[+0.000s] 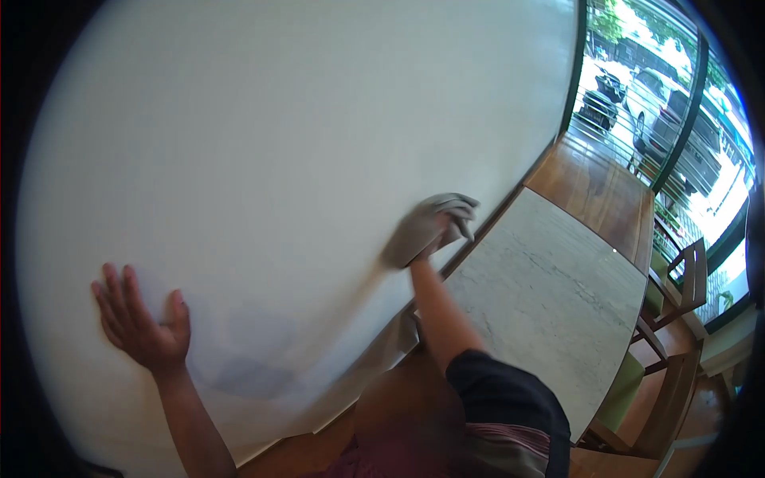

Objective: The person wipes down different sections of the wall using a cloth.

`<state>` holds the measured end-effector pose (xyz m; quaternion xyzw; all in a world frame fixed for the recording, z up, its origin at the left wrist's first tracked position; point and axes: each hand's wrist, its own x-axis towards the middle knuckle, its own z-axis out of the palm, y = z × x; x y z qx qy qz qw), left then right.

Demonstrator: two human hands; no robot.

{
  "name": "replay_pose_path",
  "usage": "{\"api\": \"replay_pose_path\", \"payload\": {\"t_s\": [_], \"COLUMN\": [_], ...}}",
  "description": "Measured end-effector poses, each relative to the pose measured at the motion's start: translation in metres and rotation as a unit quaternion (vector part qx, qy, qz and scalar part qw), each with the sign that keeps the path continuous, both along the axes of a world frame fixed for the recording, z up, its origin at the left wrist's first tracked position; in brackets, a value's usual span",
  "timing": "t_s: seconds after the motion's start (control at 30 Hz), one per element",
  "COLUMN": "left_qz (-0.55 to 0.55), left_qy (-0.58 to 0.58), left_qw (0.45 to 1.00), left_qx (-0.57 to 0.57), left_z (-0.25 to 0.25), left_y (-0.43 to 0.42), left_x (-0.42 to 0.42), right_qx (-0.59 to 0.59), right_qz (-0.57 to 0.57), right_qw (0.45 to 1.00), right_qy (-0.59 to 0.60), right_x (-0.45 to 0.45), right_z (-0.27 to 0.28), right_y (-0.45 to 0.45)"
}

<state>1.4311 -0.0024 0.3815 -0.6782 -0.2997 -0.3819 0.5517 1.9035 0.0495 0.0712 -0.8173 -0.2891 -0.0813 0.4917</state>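
My left hand lies flat against the white wall at the left, its fingers spread and nothing in it. Farther right, my right hand holds a grey cloth against or very close to the wall, just above the edge of the marble-topped table. The cloth is bunched around the fingers and partly blurred, covering much of that hand.
A wooden surface adjoins the marble tabletop near the window. Wooden chairs with green seats stand along the right side. Parked vehicles show outside. Below the wall is brown floor.
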Motion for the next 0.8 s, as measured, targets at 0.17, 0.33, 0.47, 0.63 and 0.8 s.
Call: {"api": "replay_pose_path", "payload": {"t_s": [0.17,0.33,0.47,0.63,0.8], "left_qz": [-0.029,-0.008,0.044,0.027,-0.002], "left_qy": [-0.074,-0.117,-0.023,0.008,0.032], "left_qw": [0.996,0.992,0.999,0.999,0.999], "left_qx": [-0.047,-0.048,0.016,0.044,0.031], "left_z": [-0.015,-0.052,-0.062,-0.056,-0.054], "left_y": [-0.008,0.002,0.015,0.022,0.026], "left_x": [0.023,0.067,0.075,0.084,0.087], "right_qx": [0.226,0.270,0.380,0.154,0.311], "right_qz": [0.187,0.278,0.413,-0.026,-0.082], "right_qw": [0.941,0.855,0.823,0.981,0.929], "right_qy": [-0.168,-0.344,0.088,-0.119,0.186], "right_x": [-0.161,-0.094,0.050,0.258,0.368], "right_z": [-0.003,-0.013,-0.056,-0.043,-0.143], "right_y": [-0.047,-0.045,0.010,0.018,0.036]}}
